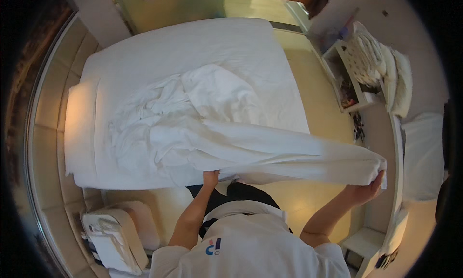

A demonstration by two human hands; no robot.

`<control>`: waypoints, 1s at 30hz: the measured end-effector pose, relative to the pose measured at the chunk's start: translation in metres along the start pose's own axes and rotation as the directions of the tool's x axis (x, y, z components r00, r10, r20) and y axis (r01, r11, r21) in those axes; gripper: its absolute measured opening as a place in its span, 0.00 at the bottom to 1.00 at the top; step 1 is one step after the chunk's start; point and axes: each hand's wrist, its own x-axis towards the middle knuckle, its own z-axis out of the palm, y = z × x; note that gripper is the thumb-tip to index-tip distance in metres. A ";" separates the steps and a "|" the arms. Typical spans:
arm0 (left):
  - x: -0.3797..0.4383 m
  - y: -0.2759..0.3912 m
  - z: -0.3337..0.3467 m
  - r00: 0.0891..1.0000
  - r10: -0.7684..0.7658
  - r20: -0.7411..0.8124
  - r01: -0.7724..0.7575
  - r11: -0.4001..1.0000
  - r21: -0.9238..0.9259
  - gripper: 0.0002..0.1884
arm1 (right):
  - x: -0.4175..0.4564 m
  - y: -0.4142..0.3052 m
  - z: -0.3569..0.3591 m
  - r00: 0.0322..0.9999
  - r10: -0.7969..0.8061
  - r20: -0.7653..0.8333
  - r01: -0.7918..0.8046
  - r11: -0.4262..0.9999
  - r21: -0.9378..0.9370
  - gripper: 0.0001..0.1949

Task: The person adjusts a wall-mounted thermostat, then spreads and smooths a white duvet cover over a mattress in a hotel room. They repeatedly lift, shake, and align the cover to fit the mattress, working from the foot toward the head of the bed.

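White bed linen (pixel 253 144) lies partly bunched on a bed with a white sheet (pixel 224 36). One stretch of it extends to the right, past the bed's edge and over the floor. My right hand (pixel 367 189) grips its far right end, with the fingers partly hidden by the cloth. My left hand (pixel 211 178) is at the near edge of the linen beside the bed, its fingertips hidden under the fabric. A white pillow (pixel 81 126) lies at the left end of the bed.
Folded towels (pixel 383 68) rest on a small white shelf unit (pixel 340 75) at the upper right. A rounded white case or stand (pixel 115 238) holding white items stands at the lower left. A white stool (pixel 365 242) is at the lower right, near the wall.
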 end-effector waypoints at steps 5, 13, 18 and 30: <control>-0.104 -0.017 -0.057 0.675 -0.264 -0.689 -0.053 0.914 -0.403 0.12 | 0.087 0.033 -0.086 0.947 0.306 -0.095 -0.309 0.951 -0.019 0.16; -0.250 0.040 -0.290 -0.014 -0.408 -0.913 -0.360 0.854 -0.376 0.08 | 0.066 0.161 -0.060 0.625 0.757 -0.189 -0.736 0.653 0.178 0.13; -0.171 0.154 -0.288 0.458 -0.121 -0.881 -0.508 0.777 -0.371 0.06 | 0.082 0.153 -0.105 0.701 0.673 -0.236 -0.673 0.734 0.093 0.14; -0.042 0.304 -0.109 0.769 0.549 -0.328 -0.604 0.792 -0.087 0.06 | 0.132 0.038 -0.162 0.970 0.067 -0.235 -0.197 0.783 -0.591 0.17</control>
